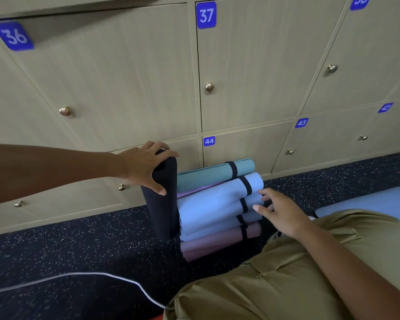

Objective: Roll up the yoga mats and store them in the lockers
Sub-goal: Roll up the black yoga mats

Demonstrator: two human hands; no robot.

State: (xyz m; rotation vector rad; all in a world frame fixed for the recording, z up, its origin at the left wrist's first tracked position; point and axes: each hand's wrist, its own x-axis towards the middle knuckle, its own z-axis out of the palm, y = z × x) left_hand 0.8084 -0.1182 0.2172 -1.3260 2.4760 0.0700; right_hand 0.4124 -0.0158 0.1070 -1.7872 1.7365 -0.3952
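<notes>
Several rolled mats point(219, 204), blue, teal and pink with black straps, stacked by lockers point(129, 88); left hand point(146, 165) grips upright black mat point(162, 199), right hand point(280, 211) loose, fingertips touching the stack

You have one wide-angle view, worn on your head, looking forward and down from close range. Lockers point(134, 84) fill the upper frame, dark floor point(79, 250) crosses the lower left, and your lap sits lower right.
</notes>
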